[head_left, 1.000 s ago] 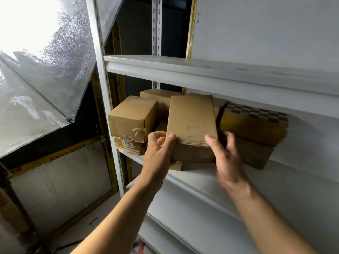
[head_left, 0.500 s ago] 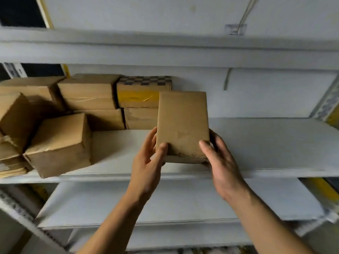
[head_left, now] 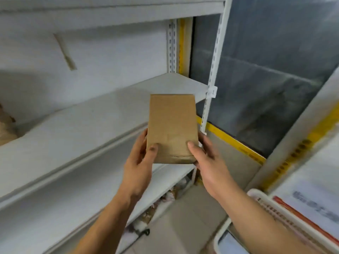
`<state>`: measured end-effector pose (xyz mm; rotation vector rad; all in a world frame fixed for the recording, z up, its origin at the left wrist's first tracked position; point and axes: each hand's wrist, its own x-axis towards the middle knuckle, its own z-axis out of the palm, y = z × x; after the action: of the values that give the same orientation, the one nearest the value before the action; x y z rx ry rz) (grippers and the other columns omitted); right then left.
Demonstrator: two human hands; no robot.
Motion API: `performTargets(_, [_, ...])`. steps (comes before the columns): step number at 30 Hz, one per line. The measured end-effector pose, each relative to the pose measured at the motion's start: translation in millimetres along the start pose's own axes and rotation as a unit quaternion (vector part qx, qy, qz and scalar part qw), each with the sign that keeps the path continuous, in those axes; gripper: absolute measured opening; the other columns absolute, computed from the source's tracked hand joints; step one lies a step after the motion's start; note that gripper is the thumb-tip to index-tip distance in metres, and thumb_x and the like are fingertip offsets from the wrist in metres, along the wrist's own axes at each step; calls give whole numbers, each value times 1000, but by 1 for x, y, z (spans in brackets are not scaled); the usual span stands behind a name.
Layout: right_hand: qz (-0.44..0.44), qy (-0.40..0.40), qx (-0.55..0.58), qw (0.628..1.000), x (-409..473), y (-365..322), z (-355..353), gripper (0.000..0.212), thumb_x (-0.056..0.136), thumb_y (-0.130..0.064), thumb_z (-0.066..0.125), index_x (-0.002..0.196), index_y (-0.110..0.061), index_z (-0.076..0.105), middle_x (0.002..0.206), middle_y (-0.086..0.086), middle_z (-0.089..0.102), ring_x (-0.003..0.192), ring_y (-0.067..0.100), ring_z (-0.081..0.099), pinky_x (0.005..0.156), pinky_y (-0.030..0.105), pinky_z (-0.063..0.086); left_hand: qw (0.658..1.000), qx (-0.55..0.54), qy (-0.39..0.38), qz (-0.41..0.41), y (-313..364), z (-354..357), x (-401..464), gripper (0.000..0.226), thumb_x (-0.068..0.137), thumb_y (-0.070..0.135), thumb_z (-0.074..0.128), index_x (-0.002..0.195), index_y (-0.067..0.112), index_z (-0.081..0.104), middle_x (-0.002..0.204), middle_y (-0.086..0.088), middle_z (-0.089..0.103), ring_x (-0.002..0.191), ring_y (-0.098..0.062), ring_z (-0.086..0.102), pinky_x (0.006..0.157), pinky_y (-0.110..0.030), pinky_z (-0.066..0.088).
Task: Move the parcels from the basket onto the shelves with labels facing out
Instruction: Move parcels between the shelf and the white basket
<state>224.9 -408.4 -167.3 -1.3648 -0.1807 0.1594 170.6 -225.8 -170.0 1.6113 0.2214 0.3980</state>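
Now parcel (head_left: 172, 128) is off the stack, carried w/ both hands, left (head_left: 138, 166) & right (head_left: 209, 162) each pinching it, before shelf's (head_left: 73, 121) bare right end; placing comes next, label unseen.

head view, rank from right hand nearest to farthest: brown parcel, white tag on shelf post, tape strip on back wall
1. brown parcel, held in the right hand
2. white tag, on the post up and right
3. tape strip, far upper left on the wall
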Motion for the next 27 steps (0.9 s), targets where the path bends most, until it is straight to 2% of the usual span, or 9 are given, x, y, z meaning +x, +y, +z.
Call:
performTargets(2, [15, 59, 16, 998, -12, 10, -46, 42, 102, -18, 67, 134, -43, 58, 120, -25, 74, 110, -4, 70, 86, 16, 56, 999, 5, -33, -21, -11, 45, -6, 46, 107, 30, 59, 129, 70, 55, 135, 28, 65, 128, 3, 59, 116, -38, 44])
performTargets(5, [37, 121, 11, 992, -37, 25, -104, 43, 103, -20, 66, 141, -38, 56, 132, -19, 69, 112, -5, 68, 82, 11, 56, 995, 18, -83, -49, -33, 103, -17, 45, 106, 26, 61, 142, 53, 55, 137, 24, 65, 127, 4, 60, 115, -35, 45])
performTargets(9, [75, 184, -7, 980, -71, 58, -168, 47, 104, -30, 64, 150, -35, 53, 137, -16, 68, 119, -1, 66, 90, 14, 54, 979, 65, -175, -77, -68, 162, -33, 48, 106, 31, 61, 149, 51, 51, 135, 32, 63, 126, 7, 59, 113, -35, 47])
performTargets(13, [121, 247, -13, 961, -98, 94, -220, 43, 108, -28, 57, 149, -39, 52, 133, -19, 70, 122, 1, 65, 98, 21, 53, 937, 133, -304, -112, -117, 214, -36, 51, 104, 49, 59, 149, 64, 39, 146, 23, 57, 134, -2, 54, 115, -42, 47])
performTargets(18, [187, 334, 3, 924, -122, 146, -268, 45, 110, -23, 53, 152, -39, 50, 140, -12, 68, 131, 14, 63, 116, 49, 46, 886, 149, -407, -165, -191, 276, -43, 58, 102, 51, 60, 154, 56, 35, 148, 23, 50, 132, 5, 50, 110, -28, 42])
performTargets(21, [220, 383, 12, 897, -133, 175, -289, 40, 110, -22, 53, 144, -44, 57, 135, -14, 70, 127, 12, 64, 109, 43, 51, 850, 169, -454, -208, -230, 305, -53, 58, 103, 50, 59, 154, 59, 31, 145, 22, 50, 125, 1, 51, 104, -26, 42])
performTargets(24, [257, 397, 28, 881, -134, 204, -311, 34, 110, -25, 53, 134, -49, 60, 125, -21, 72, 118, 4, 66, 89, 26, 54, 815, 190, -487, -250, -268, 327, -57, 63, 92, 69, 53, 151, 66, 28, 148, 18, 53, 125, -9, 56, 107, -40, 49])
performTargets(25, [269, 399, 37, 876, -133, 217, -319, 33, 110, -26, 53, 132, -50, 60, 123, -22, 72, 117, 4, 65, 87, 27, 54, 808, 195, -493, -257, -279, 334, -57, 67, 90, 70, 51, 152, 65, 26, 151, 15, 52, 128, -13, 56, 109, -43, 49])
performTargets(27, [301, 407, 49, 861, -129, 243, -335, 33, 110, -28, 53, 134, -50, 58, 129, -16, 69, 122, 9, 61, 98, 44, 51, 795, 213, -502, -267, -301, 349, -57, 70, 92, 66, 50, 156, 61, 22, 157, 9, 49, 132, -19, 54, 111, -45, 47])
